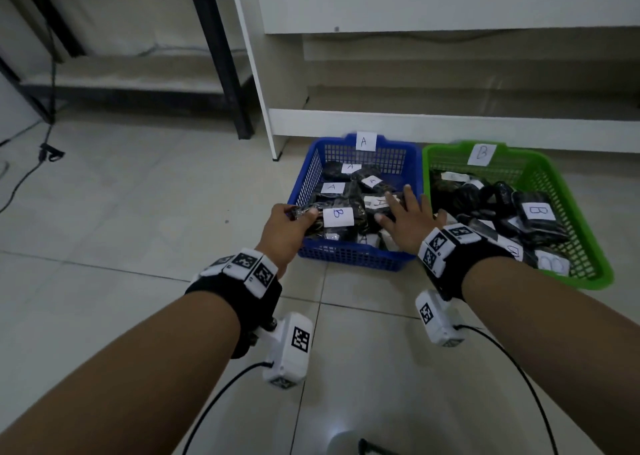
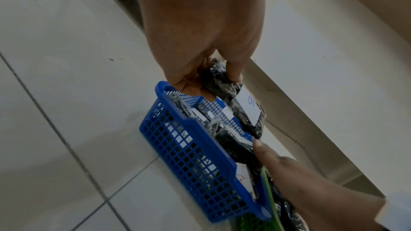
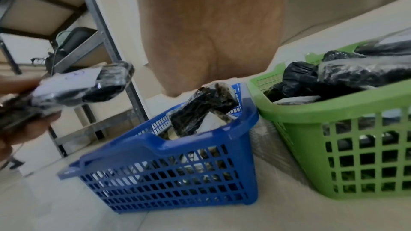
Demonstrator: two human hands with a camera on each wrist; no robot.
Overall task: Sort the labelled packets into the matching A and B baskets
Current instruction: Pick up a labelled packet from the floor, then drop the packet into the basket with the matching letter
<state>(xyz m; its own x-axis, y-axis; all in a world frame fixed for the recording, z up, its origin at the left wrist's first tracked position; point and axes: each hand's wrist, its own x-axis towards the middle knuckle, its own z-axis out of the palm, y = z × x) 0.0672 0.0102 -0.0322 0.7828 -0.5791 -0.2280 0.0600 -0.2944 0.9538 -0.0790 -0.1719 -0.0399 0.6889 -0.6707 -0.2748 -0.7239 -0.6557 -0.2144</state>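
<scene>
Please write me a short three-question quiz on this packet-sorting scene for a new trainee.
1. True or false: the left hand grips a packet labelled B over the blue basket.
2. Which basket carries the B tag? a) blue b) green c) neither
3. Fill in: the right hand, fingers spread, is over the ___ basket.

Key: 1 true. 2 b, the green basket. 3 blue.
</scene>
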